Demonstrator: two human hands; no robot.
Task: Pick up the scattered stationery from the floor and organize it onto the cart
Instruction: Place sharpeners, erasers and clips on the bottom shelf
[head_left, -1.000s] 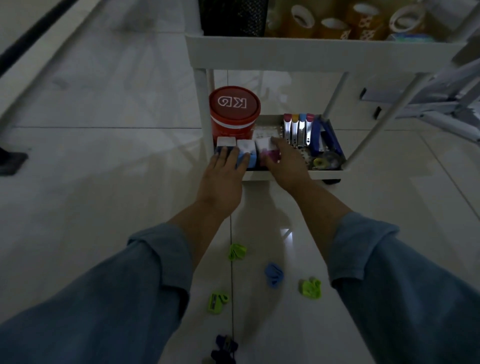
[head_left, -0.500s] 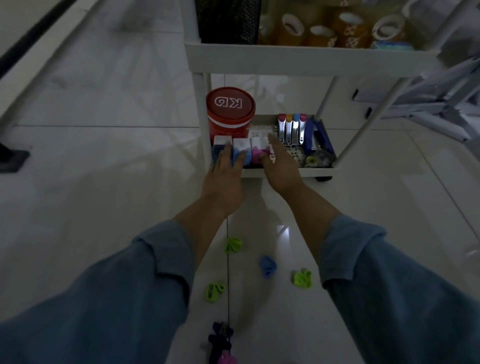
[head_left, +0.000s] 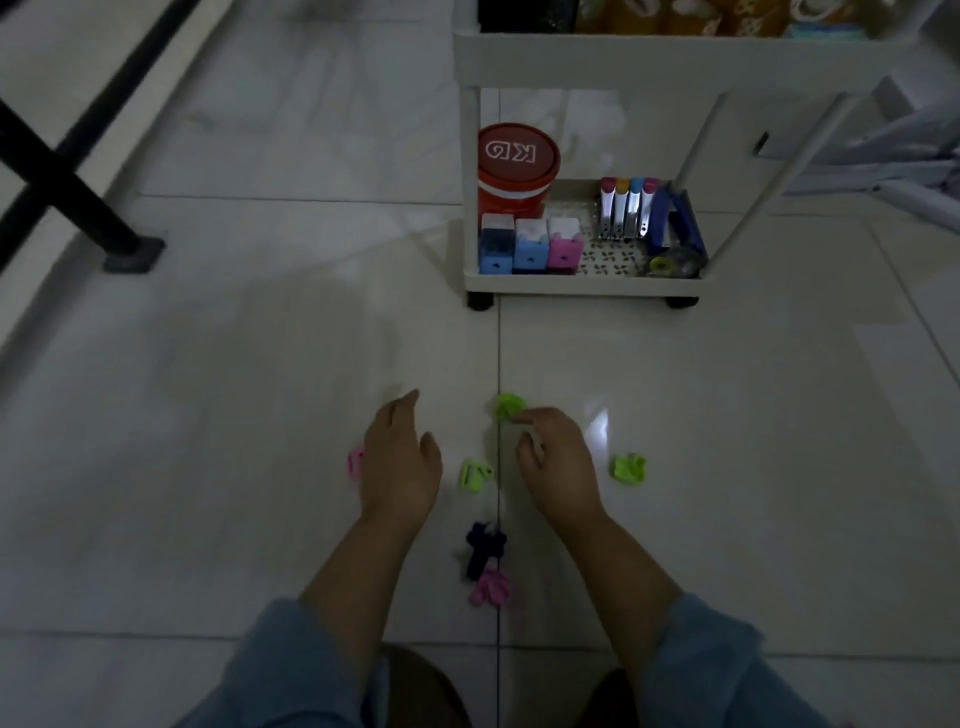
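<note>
Small binder clips lie scattered on the white tiled floor. My right hand (head_left: 556, 460) pinches the near edge of a green clip (head_left: 508, 405), which rests on the floor. Two more green clips (head_left: 475, 474) (head_left: 628, 467) lie beside that hand. My left hand (head_left: 400, 462) hovers open just right of a pink clip (head_left: 356, 462). Near my knees lie a dark blue clip (head_left: 485, 548) and another pink clip (head_left: 491, 590). The white cart (head_left: 582, 283) stands ahead. Three small boxes (head_left: 531, 249), blue, light blue and pink, stand in its bottom tray.
The bottom tray also holds a red tub (head_left: 518, 166), a row of staplers (head_left: 626, 208) and a tape dispenser (head_left: 670, 265). The cart's upper tray (head_left: 675, 57) carries tape rolls. A black table leg (head_left: 78, 192) stands far left, a folded white rack (head_left: 883, 156) at right.
Both hands have let go of the small boxes in the cart's bottom tray and pulled back down to the clips on the floor. The blue clip is now hidden.
</note>
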